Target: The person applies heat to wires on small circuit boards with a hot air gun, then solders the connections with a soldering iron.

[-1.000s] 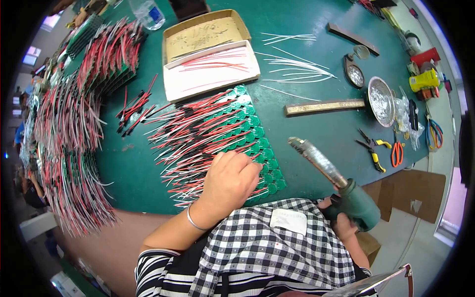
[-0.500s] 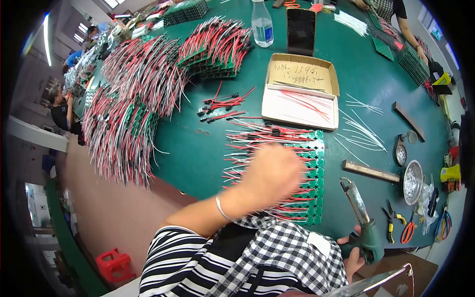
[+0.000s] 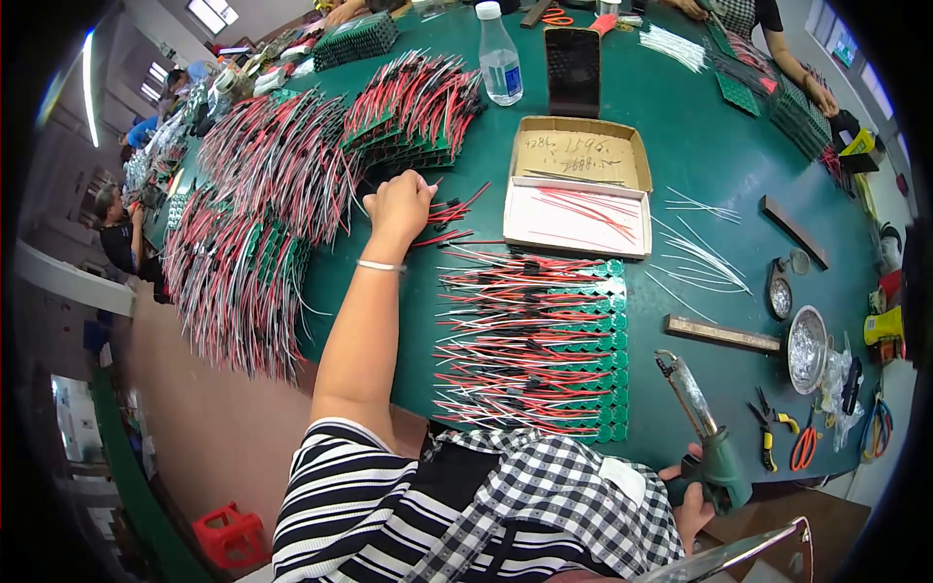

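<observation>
Watching remotely, I see my right hand (image 3: 692,509), fingers clamped around the soldering iron (image 3: 722,461) at the bench (image 3: 700,146) edge, long axis slanting forward-left; left hand (image 3: 399,206) at loose wires (image 3: 465,208), finger closure I can't tell

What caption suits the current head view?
Left hand beside loose red wires, right hand gripping a green-handled soldering iron.

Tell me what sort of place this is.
Probably an electronics assembly workshop: green circuit boards with red and white wires lie on the table, the right hand holds what looks like a soldering tool, and another person's hand shows across the table.
</observation>
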The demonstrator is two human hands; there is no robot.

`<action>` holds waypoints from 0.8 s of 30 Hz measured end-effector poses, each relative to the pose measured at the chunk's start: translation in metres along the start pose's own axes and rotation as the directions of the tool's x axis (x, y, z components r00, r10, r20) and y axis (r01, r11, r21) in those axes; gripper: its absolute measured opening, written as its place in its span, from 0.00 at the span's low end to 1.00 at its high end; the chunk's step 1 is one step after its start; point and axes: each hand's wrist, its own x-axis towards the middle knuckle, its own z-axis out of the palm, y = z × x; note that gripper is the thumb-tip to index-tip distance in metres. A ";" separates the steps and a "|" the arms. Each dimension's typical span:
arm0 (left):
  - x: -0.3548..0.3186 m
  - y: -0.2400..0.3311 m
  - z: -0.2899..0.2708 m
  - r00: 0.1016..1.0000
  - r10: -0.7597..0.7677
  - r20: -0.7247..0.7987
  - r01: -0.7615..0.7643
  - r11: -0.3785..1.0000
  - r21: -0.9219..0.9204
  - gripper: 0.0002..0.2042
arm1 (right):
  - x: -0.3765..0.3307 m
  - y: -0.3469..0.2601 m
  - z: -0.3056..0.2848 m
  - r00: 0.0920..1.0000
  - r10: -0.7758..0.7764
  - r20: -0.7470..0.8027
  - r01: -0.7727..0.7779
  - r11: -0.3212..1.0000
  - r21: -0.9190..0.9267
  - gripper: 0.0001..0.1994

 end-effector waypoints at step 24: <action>-0.179 0.119 -0.043 0.565 0.816 -0.123 -0.762 0.458 -0.458 0.08 | -0.021 -0.014 0.003 0.975 0.096 0.202 -0.103 0.994 0.024 0.23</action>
